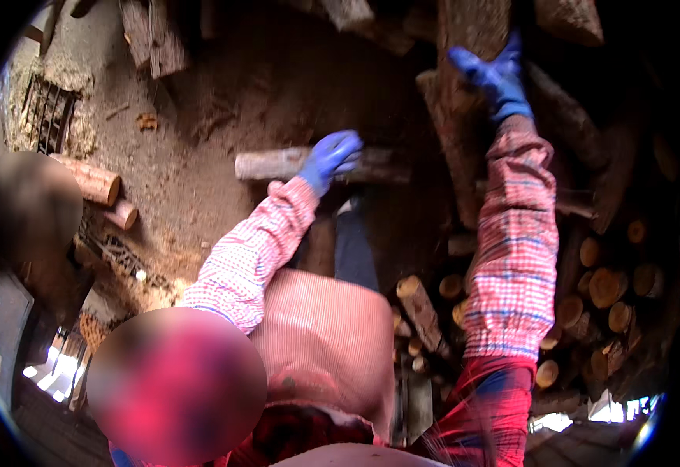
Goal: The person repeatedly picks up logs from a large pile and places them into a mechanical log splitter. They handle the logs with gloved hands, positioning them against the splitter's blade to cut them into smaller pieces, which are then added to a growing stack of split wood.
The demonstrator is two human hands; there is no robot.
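My left hand point(330, 162), in a blue glove, curls over the middle of a slim log point(266, 164). That log lies crosswise in front of me, its cut end toward the left. Farther out on the right, my right hand point(498, 76), gloved in blue too, has its thumb and fingers spread. It is over or beside a thick upright-lying piece of timber point(464, 97); whether the palm touches it I cannot tell. Checked sleeve covers reach down both forearms.
A stack of round logs point(606, 288) fills the lower right. More split wood point(153, 39) lies at the far left, and cut logs point(94, 180) sit nearer on that side. Bare earth point(176, 156) spreads between. A ribbed pinkish apron point(324, 319) covers my lap.
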